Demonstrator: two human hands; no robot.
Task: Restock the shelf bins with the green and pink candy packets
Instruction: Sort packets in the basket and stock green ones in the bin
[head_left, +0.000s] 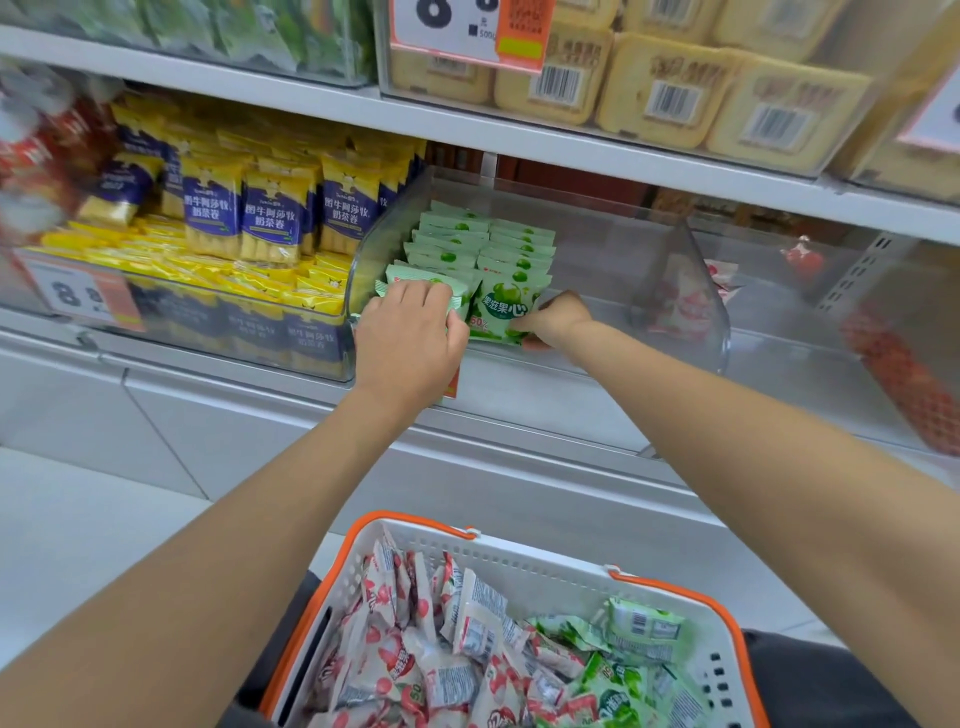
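Holding green packets (501, 307) in bin's (387, 228) front-left corner.

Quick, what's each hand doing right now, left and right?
Left hand: fingers curled round the front-left green packet.
Right hand: pinches the upright green packet at its right edge.

We are looking at a white metal shelf (234, 400) that is carrying three clear plastic bins side by side. The left bin (208, 325) is holding yellow and blue snack packs (270, 213), the middle bin (387, 228) green candy packets (452, 244), and the right bin (810, 338) red and white packets (722, 280). Above, an upper white shelf board (291, 104) is bearing clear bins (779, 161) of pale yellow packs (660, 88).
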